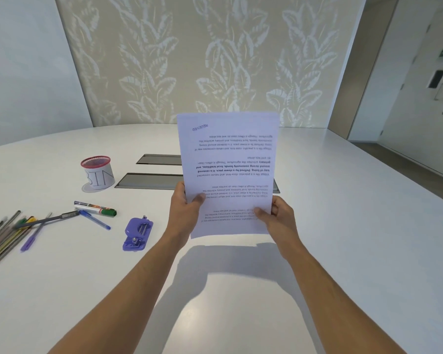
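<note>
A printed sheet of paper (229, 159) stands upright in the air above the white table (343, 226), its text upside down to me, with a faint stamp near its top edge. My left hand (183, 213) grips its lower left edge, thumb on the front face. My right hand (279, 217) grips the lower right edge the same way. The sheet casts a shadow on the table below.
A purple hole punch (137, 233) lies left of my left arm. Several pens and markers (36, 223) lie scattered at the far left. A red-rimmed cup labelled BIN (97, 173) stands behind them. Two cable hatches (151, 180) sit in the table's middle.
</note>
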Motion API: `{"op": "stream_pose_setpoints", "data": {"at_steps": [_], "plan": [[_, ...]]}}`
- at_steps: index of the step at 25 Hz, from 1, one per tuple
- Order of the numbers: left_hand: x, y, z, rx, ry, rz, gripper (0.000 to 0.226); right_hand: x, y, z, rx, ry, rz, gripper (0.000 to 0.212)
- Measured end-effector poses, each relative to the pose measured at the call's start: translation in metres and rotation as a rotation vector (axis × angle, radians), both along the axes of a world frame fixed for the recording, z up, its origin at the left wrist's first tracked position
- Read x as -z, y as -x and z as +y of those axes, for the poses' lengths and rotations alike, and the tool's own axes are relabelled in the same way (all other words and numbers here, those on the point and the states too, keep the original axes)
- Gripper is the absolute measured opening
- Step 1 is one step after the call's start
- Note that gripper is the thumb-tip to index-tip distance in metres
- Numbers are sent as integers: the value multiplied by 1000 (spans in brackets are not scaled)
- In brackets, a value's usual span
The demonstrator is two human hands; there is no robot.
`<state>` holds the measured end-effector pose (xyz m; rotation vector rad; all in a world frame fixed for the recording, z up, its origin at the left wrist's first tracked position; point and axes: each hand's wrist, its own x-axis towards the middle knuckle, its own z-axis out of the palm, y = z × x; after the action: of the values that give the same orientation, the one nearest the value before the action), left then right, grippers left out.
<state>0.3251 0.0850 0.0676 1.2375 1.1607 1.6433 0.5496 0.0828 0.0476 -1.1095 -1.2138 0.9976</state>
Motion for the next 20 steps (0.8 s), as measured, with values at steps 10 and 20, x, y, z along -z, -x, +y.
{"op": "stream_pose_setpoints", "data": {"at_steps": [10, 20], "plan": [[-10, -34, -2, -2, 71, -436, 31, 4, 23, -14, -255, 59, 736, 48], [-13, -18, -5, 17, 84, -452, 36, -8, 14, -9, -34, 30, 593, 36]]}}
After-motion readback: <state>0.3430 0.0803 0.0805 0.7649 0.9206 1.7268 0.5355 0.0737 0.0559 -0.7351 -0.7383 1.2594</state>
